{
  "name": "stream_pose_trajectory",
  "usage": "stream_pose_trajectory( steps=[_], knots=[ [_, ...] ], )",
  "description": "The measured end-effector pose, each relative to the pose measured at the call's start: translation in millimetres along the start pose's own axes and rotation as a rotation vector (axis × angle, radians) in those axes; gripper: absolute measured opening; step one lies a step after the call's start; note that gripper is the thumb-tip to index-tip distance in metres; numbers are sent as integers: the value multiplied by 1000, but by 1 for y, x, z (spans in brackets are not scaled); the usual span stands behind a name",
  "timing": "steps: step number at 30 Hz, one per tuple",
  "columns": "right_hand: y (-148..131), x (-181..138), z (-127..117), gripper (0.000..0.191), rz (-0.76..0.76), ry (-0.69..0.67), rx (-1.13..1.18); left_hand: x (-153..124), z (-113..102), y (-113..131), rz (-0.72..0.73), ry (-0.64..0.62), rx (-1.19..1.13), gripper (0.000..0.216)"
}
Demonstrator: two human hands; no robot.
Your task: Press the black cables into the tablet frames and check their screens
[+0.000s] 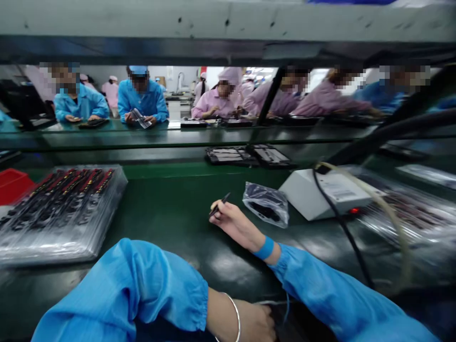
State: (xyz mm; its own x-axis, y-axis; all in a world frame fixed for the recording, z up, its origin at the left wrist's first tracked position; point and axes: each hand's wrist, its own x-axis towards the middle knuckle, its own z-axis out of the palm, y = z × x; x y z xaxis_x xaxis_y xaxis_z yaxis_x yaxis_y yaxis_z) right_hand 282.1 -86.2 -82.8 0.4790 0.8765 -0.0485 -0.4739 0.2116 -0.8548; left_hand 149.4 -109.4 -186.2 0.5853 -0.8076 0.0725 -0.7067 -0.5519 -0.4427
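Black tool (221, 204) in right hand (231, 219), label (341, 191) unreadable

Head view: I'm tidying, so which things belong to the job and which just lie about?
Likely the job's:
thin tool, in right hand
perhaps black item by left hand

Untouched, seemingly lying about:
bag
red bin
white box
left trays

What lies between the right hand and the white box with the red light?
Between the right hand and the white box, the head view shows a clear bag with something dark inside.
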Motion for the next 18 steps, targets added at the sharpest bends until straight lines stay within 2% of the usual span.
stream_pose_trajectory(
  steps=[2, 3, 7, 14, 18],
  knots=[
    [0, 2, 2, 33, -23, -13, 10, -1, -4, -7, 189, 60, -99, 18],
    [0, 3, 2, 32, -31, -19, 12, -2, -7, -10, 227, 76, -154, 16],
    [2, 4, 0, 31, -42, -39, 8, -3, -15, -18, 189, 79, -314, 13],
    [4, 10, -5, 34, -5, -28, 13, 4, -13, -13, 161, 61, -386, 7],
    [-14, -1, -3, 35, -57, 34, 80, 2, -35, -20, 225, 143, -461, 7]
  ],
)
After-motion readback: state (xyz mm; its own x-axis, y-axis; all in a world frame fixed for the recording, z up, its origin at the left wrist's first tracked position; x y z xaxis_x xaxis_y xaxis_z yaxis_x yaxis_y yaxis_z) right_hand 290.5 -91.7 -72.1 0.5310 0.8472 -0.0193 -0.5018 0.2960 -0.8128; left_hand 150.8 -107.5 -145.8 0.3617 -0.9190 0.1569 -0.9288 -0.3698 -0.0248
